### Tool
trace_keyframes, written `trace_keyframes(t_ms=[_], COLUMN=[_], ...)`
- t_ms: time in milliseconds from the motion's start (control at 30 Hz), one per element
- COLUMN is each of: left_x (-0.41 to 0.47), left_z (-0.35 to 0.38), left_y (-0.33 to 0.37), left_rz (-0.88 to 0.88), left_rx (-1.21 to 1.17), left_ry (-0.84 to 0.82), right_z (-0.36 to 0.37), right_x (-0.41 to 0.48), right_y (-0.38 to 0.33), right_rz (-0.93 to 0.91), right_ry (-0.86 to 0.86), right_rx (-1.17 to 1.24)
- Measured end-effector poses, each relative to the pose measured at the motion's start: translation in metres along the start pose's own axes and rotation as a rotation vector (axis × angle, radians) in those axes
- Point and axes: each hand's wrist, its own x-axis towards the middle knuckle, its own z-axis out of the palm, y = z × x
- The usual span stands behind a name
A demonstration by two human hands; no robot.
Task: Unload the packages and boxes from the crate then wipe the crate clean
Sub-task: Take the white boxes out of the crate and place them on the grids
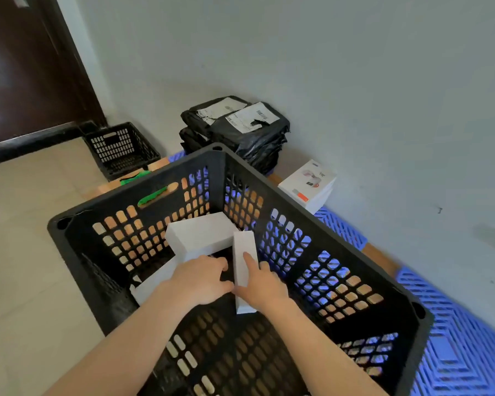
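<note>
I logged both hands down inside the black crate [283,192], which sat tilted on the blue plastic mats [455,338] near the wall.

Right hand [260,284] gripped the narrow white box [245,252]: index finger lay straight along its top face and the other fingers curled round its right side. That box stood on edge, leaning against the crate's perforated right wall.

Left hand [200,278] lay over the flat white box [152,284] at the crate's left, with its fingers curled down past the box's far end into the gap. I could not tell whether they were clamping it.

A large white box [200,232] lay in the far corner of the crate, just beyond both hands and touching the narrow one.

Outside the crate:
- a stack of black packages [240,130] with torn labels, against the wall
- a printed white carton [309,184] to their right
- a small black basket [120,147] by the dark door [26,67]
- a green cloth [135,177] just behind the crate's far wall, also showing through its handle slot
</note>
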Motion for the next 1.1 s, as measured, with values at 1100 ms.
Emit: trace_keyframes(t_ms=[1100], left_x=[-0.122], left_z=[0.010], left_y=[0.194], left_rz=[0.270], left_rx=[-0.924], left_ry=[0.541], right_z=[-0.121], right_x=[-0.225], right_y=[0.147], right_rz=[-0.514], right_ry=[0.713], right_rx=[0.708])
